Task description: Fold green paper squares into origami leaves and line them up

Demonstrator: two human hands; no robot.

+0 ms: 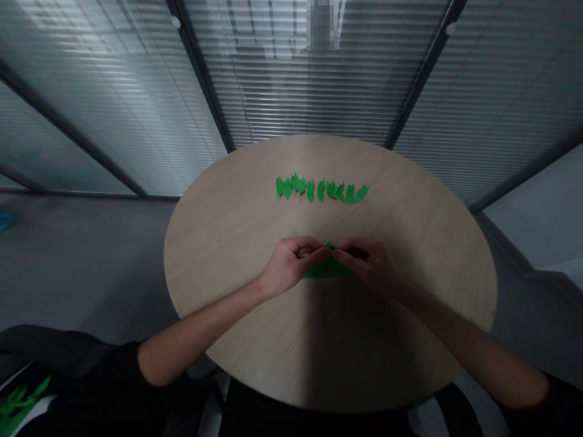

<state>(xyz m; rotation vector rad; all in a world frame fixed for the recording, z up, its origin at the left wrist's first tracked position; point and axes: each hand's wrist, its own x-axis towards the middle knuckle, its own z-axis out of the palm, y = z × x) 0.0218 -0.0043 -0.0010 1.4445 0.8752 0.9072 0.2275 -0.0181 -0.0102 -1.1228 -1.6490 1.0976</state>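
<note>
My left hand and my right hand meet over the middle of the table, thumbs and fingertips pinched together. Between them they hold a small green paper piece, mostly covered by the fingers. Just under the hands lies a green paper sheet, partly hidden by them; whether the small piece is joined to it I cannot tell. Farther back, several green leaf-shaped paper cutouts form an uneven row, some touching or overlapping.
The round wooden table stands in front of glass partitions with blinds. At the lower left, green leafy shapes show beside my sleeve. A blue object is on the floor at far left.
</note>
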